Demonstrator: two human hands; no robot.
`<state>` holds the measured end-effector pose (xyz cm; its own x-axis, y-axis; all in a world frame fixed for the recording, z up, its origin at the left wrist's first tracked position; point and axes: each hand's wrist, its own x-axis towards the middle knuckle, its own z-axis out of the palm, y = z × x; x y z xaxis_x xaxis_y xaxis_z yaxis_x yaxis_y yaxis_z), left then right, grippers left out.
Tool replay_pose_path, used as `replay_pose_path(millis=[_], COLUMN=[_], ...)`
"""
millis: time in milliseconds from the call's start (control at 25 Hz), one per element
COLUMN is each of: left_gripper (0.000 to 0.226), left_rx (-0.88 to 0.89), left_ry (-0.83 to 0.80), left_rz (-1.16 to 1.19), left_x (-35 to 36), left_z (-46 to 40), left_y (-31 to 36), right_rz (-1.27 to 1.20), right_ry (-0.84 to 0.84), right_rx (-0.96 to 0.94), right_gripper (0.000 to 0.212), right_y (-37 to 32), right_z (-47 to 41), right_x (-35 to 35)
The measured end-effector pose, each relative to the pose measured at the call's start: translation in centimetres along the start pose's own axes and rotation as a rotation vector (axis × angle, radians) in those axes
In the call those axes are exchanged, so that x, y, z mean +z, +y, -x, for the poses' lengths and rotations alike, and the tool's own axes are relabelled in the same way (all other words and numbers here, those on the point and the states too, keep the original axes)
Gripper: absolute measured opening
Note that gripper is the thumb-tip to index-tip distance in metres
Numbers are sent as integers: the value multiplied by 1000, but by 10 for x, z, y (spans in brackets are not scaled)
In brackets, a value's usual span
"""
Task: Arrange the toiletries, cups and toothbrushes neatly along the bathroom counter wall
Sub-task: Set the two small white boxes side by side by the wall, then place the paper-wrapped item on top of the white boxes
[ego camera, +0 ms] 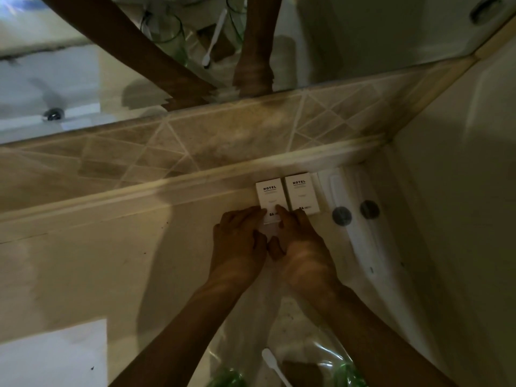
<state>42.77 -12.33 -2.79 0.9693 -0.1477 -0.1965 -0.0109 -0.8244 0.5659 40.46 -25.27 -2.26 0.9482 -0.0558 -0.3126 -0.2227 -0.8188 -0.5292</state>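
Two white boxes marked HOTEL lie side by side against the counter's back ledge. My left hand (240, 241) and my right hand (298, 241) both press fingertips on the near end of the left box (269, 195). The right box (301, 192) lies free, touching its neighbour. Right of it rest two white tubes with dark round caps (342, 215) pointing toward me. At the bottom edge stand two clear cups with green rims (347, 372), one holding a white toothbrush (272, 361).
A tiled backsplash (223, 141) and a mirror (335, 37) rise behind the ledge; the mirror reflects my arms and the cups. A side wall (460, 191) closes the corner at right. The beige counter (83, 261) stretches left, with a pale patch at lower left.
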Motion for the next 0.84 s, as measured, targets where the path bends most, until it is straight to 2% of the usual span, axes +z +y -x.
replay_pose_path(millis=[120, 200, 280, 400, 560, 720, 840], left_gripper=[47, 46, 46, 44, 43, 51, 54], left_rx=[10, 15, 31, 32, 43, 42, 50], left_ry=[4, 8, 22, 44, 49, -26, -31], left_rz=[-10, -15, -19, 8, 31, 50, 29], left_x=[0, 1, 3, 4, 3, -7, -24], left_z=[-1, -1, -1, -2, -6, -4, 12], left_y=[1, 0, 0, 3, 2, 0, -2], right_rz=[-40, -18, 24, 80, -1, -53, -108], right_ry=[240, 360, 297, 217, 230, 323, 331], right_rx=[-60, 25, 141, 137, 136, 73, 122], right_gripper=[59, 53, 48, 47, 50, 56, 53], right_y=[9, 17, 18, 19, 20, 23, 25], right_z=[0, -8, -16, -20, -19, -5, 18], right_x=[-9, -16, -21, -23, -24, -29, -46])
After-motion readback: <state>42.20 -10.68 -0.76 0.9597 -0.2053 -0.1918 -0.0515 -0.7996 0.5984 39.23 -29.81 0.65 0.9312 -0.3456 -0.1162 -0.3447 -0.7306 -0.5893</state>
